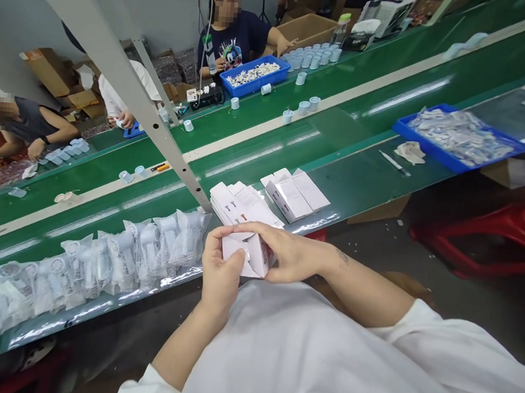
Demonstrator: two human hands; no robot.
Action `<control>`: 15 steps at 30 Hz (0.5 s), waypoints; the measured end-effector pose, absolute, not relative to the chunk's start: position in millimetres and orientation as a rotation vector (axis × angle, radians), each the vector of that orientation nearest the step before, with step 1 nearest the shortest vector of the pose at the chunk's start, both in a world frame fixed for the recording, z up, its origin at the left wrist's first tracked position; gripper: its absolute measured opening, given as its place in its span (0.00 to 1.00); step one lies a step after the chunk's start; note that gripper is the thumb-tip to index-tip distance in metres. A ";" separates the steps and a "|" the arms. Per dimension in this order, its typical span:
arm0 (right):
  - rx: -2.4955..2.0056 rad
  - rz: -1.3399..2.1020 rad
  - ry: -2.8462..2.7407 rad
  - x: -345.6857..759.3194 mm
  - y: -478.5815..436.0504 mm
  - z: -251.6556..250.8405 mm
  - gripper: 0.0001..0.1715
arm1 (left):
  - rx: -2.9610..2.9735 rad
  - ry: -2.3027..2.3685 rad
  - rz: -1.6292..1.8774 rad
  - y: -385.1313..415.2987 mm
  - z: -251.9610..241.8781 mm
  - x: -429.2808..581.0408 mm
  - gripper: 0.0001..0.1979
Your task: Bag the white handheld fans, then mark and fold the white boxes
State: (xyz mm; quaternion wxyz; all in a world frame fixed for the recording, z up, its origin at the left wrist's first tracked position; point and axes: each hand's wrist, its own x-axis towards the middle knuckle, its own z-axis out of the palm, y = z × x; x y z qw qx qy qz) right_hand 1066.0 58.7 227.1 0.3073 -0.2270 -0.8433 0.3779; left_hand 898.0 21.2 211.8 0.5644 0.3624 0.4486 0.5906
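Note:
A small white carton (252, 257) is held between both hands close to my body, its end flaps facing up. My left hand (223, 266) wraps its left side, with the thumb pressed on a flap. On the other side, my right hand (281, 249) grips the carton with fingers over the far edge. Just beyond the hands lies a stack of flat white cartons (243, 204), with more folded white cartons (295, 194) to its right. To the left, a row of items in clear bubble bags (126, 249) lines the bench edge; light-blue parts show through.
A green conveyor (340, 133) runs across, with light-blue cups (304, 107) on it. A metal post (158, 131) rises beside the cartons. At right are a blue tray (462, 136) of small packets, a white pen (395, 163) and a red stool (486, 238). Co-workers sit across the line.

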 end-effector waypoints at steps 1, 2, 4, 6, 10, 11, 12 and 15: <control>-0.601 0.996 -2.227 1068.8 58.2 227.9 0.48 | 0.858 1.047 1.382 21.7 211.4 899.7 0.19; -0.607 0.990 -2.222 1071.7 57.5 228.5 0.48 | 0.867 1.033 1.375 22.4 210.7 901.5 0.19; -0.620 0.971 -2.215 1078.0 55.6 229.0 0.49 | 0.891 1.000 1.354 24.1 209.2 905.3 0.20; -0.645 0.961 -2.224 1084.9 53.7 228.1 0.51 | 0.922 0.979 1.317 26.0 208.2 909.8 0.21; -0.701 0.954 -2.246 1100.7 51.9 224.5 0.53 | 0.952 0.960 1.222 30.8 209.7 921.1 0.22; -0.704 0.943 -2.241 1104.8 51.9 223.8 0.54 | 0.950 0.958 1.209 32.1 210.6 924.6 0.22; -0.702 0.928 -2.234 1108.9 52.0 223.3 0.54 | 0.948 0.957 1.204 33.5 211.5 928.3 0.22; -0.692 0.881 -2.215 1121.2 52.0 223.2 0.55 | 0.969 0.957 1.183 37.6 214.4 940.9 0.22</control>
